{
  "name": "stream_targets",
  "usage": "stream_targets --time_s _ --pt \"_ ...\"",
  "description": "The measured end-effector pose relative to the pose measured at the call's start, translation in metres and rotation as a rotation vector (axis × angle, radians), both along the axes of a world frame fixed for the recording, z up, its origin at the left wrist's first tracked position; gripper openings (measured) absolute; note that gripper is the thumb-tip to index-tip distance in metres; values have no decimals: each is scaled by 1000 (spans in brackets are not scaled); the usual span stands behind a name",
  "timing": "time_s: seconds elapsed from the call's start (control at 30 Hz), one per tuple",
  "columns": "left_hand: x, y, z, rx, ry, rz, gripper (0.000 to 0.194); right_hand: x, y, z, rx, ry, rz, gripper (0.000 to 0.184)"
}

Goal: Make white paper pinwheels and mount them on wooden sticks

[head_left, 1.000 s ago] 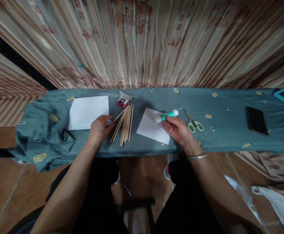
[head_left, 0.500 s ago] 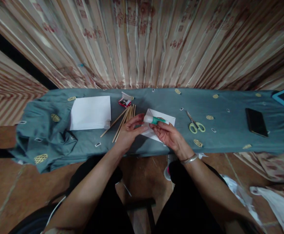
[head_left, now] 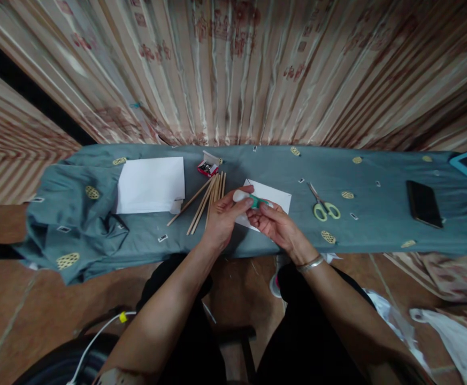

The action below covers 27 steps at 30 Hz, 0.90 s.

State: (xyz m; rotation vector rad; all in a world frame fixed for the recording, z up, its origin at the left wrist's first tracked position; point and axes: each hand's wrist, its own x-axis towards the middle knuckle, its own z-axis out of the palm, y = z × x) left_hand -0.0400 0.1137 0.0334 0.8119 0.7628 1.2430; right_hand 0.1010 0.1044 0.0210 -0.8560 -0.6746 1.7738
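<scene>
Green and white, the glue stick (head_left: pixel 254 202) sits over the white paper (head_left: pixel 275 195), fingers of the left hand (head_left: pixel 222 218) and right hand (head_left: pixel 276 226) clamped on it; the paper looks folded already, the wooden sticks (head_left: pixel 209 195) (loosely fanned) still unattached.

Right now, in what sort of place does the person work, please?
Probably a room in a home, though the picture cannot prove it: long printed curtains form the backdrop, a pineapple-patterned cloth covers the narrow work surface, and scissors lie on it.
</scene>
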Motion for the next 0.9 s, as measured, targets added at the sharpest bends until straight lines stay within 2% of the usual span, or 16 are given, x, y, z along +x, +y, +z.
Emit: stream_targets --time_s 0.4,0.7,0.9 --pt "-2 -2 5 -4 -21 -43 37 6 0 -2 14 -27 110 33" --pt "-4 -2 10 -25 -104 -51 34 7 -3 1 -30 71 207 40" --pt "-4 -3 12 -45 -113 -61 33 11 -4 1 -47 114 199 31"
